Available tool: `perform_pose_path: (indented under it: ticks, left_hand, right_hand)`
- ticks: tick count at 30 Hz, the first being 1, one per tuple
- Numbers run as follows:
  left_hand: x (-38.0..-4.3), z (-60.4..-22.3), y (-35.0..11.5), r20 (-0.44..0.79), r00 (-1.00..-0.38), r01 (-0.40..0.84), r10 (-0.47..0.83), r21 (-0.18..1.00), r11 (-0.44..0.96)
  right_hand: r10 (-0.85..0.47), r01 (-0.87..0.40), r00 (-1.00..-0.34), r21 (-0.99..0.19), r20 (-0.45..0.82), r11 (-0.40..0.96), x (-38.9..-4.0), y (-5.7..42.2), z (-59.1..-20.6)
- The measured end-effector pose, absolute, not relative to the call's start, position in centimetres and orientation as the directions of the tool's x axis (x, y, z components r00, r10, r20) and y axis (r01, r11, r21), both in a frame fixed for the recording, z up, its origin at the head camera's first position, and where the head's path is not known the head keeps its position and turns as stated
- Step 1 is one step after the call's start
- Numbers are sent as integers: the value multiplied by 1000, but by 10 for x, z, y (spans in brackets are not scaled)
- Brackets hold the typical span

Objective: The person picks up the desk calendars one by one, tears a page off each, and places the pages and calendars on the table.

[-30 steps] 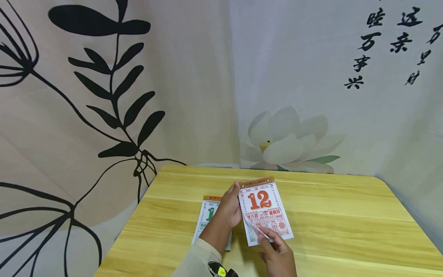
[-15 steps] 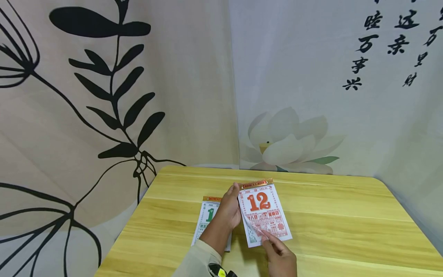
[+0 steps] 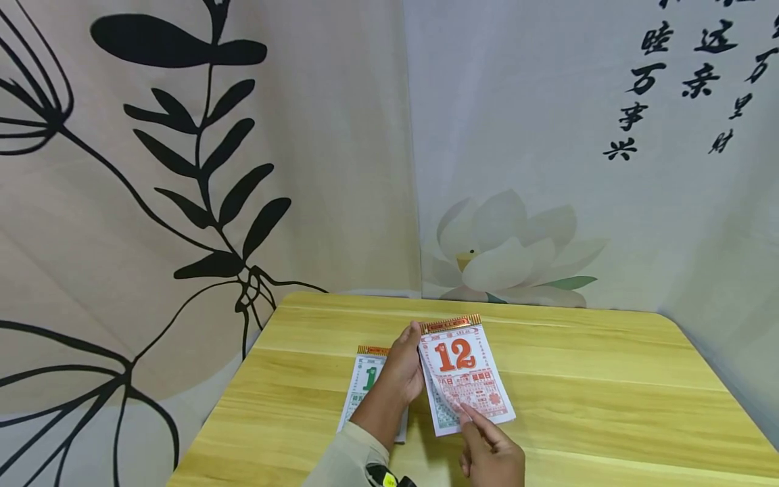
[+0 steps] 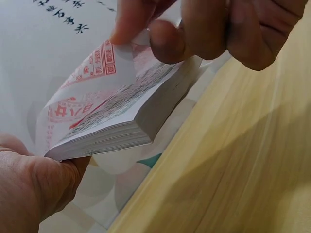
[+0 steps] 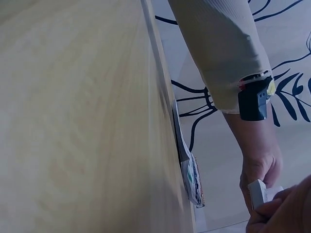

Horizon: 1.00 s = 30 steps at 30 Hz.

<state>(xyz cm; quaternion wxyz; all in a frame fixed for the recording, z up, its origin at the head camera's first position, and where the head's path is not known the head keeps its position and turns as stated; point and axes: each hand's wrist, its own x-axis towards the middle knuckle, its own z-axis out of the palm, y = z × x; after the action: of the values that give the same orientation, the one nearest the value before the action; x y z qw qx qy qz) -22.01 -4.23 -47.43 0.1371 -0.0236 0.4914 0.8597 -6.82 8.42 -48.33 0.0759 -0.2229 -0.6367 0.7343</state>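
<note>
A thick tear-off calendar (image 3: 465, 385) with a red 12 on its top sheet is held up above the table. My left hand (image 3: 403, 368) grips it by the left edge, thumb near the orange and gold header strip. At the lower edge my right hand (image 3: 494, 450) pinches the top sheet (image 4: 99, 73) by its corner. That sheet curls up, and green print of the page beneath shows at the lower left. In the left wrist view the pad's thick page edges (image 4: 109, 141) stand out. The right wrist view shows only part of my right hand (image 5: 282, 211).
A second calendar (image 3: 359, 392) with a green 1 lies on the wooden table (image 3: 608, 392), partly hidden behind my left forearm. Behind the table hangs a printed cloth (image 3: 341, 169) with plants, a lotus and writing. A black device (image 5: 253, 99) is strapped on my left wrist.
The top sheet's lower left corner has been peeled further up and to the right, baring more of the green page. My right hand has shifted slightly right; the left keeps its grip.
</note>
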Motion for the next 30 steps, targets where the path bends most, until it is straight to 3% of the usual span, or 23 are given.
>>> perform_pose_path:
  ticks: [7, 15, 30]
  left_hand:
    - [-219, -475, -44, -182, -958, -267, 220, 846, -461]
    - [-218, -474, -45, -181, -957, -270, 226, 840, -470]
    - [-220, -476, -45, -185, -958, -271, 221, 839, -472]
  right_hand:
    - [419, 193, -872, -964, -254, -182, -67, 83, -479]
    - [437, 90, -883, -975, -173, -204, -66, 78, -478]
    - [300, 105, -932, -942, -205, -318, -69, 80, -476]
